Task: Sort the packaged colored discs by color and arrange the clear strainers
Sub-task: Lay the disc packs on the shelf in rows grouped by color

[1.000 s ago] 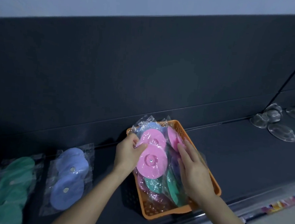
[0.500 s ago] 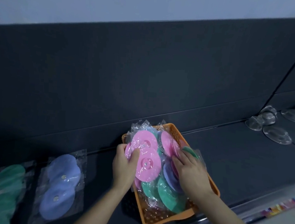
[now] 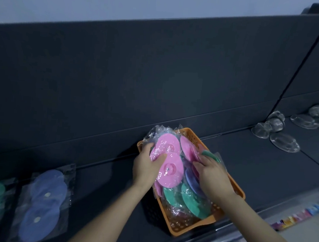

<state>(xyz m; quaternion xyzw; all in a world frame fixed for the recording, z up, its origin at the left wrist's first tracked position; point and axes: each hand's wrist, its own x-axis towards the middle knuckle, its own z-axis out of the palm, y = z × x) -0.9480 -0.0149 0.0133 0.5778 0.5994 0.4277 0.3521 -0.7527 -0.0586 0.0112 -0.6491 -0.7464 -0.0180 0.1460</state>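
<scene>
left hand (image 3: 147,166) gripped the pink disc packet (image 3: 168,165) above the orange basket (image 3: 190,230); right hand (image 3: 212,175) lay among the other packets (image 3: 190,199), grasp not discernible.

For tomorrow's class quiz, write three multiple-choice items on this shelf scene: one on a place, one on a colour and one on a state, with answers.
1. Where do the clear strainers lie relative to the orange basket?
A inside it
B on the shelf, to its right
C on the shelf, to its left

2. What colour are the discs in the pack that the left hand grips?
A green
B blue
C pink

3. How is the blue pack?
A lying flat on the shelf, untouched
B gripped by the right hand
C standing in the basket

Answers:
1 B: they sit at the shelf's far right.
2 C: its thumb presses on the pink pack.
3 A: no hand is near it.
</scene>
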